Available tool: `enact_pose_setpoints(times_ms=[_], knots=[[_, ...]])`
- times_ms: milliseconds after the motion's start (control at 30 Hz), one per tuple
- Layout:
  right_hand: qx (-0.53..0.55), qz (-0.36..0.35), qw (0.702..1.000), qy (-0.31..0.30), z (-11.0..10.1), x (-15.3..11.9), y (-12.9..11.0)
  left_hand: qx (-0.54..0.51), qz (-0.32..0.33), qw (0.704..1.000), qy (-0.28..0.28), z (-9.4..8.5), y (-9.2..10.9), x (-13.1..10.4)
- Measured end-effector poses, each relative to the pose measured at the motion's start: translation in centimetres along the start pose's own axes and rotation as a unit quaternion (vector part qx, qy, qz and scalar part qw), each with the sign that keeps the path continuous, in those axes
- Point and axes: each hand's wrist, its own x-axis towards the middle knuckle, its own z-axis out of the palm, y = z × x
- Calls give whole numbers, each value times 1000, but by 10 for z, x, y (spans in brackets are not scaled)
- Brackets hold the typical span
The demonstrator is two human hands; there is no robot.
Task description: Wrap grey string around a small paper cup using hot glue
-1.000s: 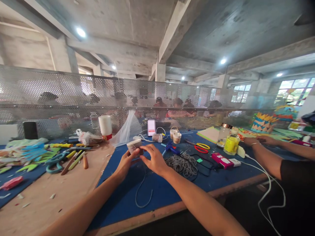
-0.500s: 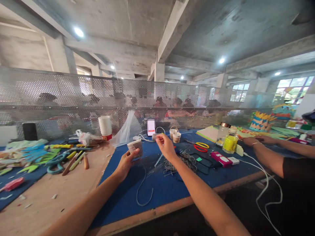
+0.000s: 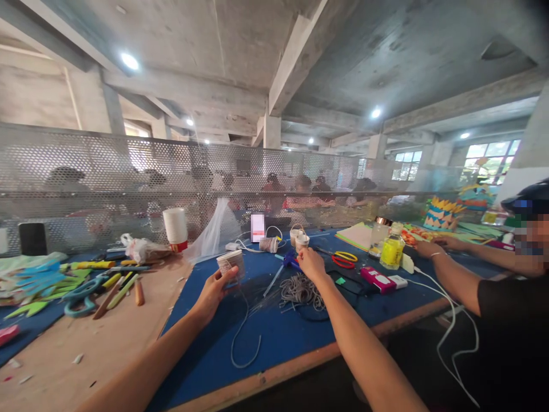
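A small cup wrapped in grey cord (image 3: 230, 266) is in my left hand (image 3: 214, 292), thumb on its side. The loose end of a grey cord (image 3: 246, 335) trails from it over the blue mat (image 3: 206, 355). My right hand (image 3: 312, 265) is beside a blue tool (image 3: 292, 261), its fingers closed near the handle; whether they grip it is hard to make out. Just beyond are small cups (image 3: 302, 240). A tangle of grey cord (image 3: 300, 290) lies below the right hand, and another wrapped cup (image 3: 268, 245) rests on its side near the phone (image 3: 258, 228).
Red and yellow scissors (image 3: 343, 260), a magenta box (image 3: 377, 279) and a jar of yellow liquid (image 3: 392, 249) stand to the right, near another person's arms (image 3: 454, 274). Stacked paper cups (image 3: 175, 228) and blue scissors (image 3: 83, 297) are left. A perforated screen (image 3: 107, 171) runs behind.
My right hand has moved right and down, from near the cup lying by the phone to the blue tool. The view has shifted slightly; my left hand still holds the wrapped cup.
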Motion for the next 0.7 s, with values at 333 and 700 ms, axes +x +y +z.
enact_pose_setpoints(times_ms=[333,700], knots=[[-72,-25,996,-40,4,-11,-16,22,17,999,-22,1,1,-3],[-97,-22,994,-37,23,-4,-16,27,19,999,-15,4,2,-5]])
